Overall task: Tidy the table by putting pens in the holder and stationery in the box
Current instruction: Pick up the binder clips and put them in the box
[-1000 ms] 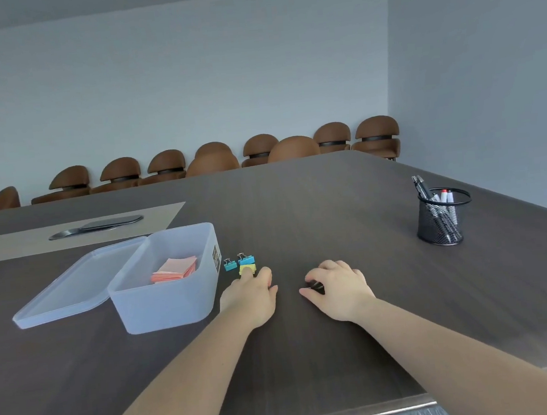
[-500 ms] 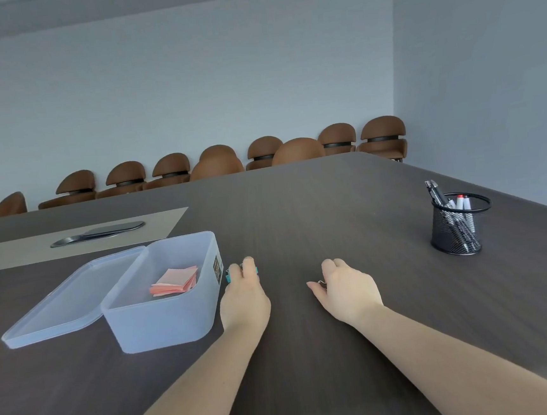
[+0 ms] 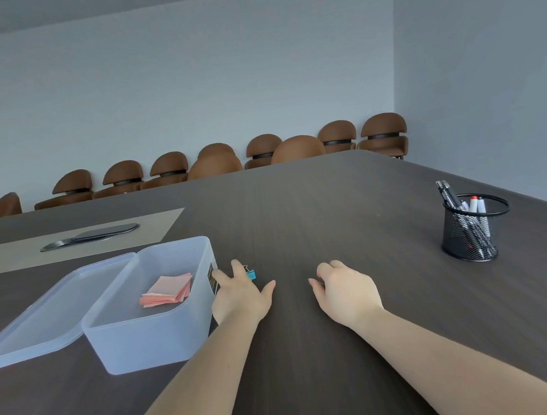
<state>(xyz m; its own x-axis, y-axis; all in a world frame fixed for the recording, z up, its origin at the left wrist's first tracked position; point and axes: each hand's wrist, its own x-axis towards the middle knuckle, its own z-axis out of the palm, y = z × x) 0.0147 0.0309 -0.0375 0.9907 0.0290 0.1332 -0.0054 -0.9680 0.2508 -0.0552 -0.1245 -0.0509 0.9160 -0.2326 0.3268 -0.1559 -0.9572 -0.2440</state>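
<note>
My left hand (image 3: 240, 294) lies on the dark table with its fingers spread over small binder clips; a blue clip (image 3: 251, 274) peeks out between two fingers. The hand sits right beside the translucent box (image 3: 151, 343), which holds pink sticky notes (image 3: 167, 290). My right hand (image 3: 347, 288) rests a little to the right with its fingers curled down; thumb and fingertips pinch a small dark item, mostly hidden under the hand. A black mesh pen holder (image 3: 470, 236) with several pens (image 3: 450, 195) stands far right.
The box's lid (image 3: 46, 310) lies flat against its left side. A flat dark cover plate (image 3: 89, 236) sits in a beige strip at the back left. Brown chairs (image 3: 297, 149) line the table's far edge, and the table edge runs diagonally behind the pen holder.
My left hand slid forward and left over the clips and spread its fingers. The right hand stayed curled over the dark item. The camera tilted, shifting the view.
</note>
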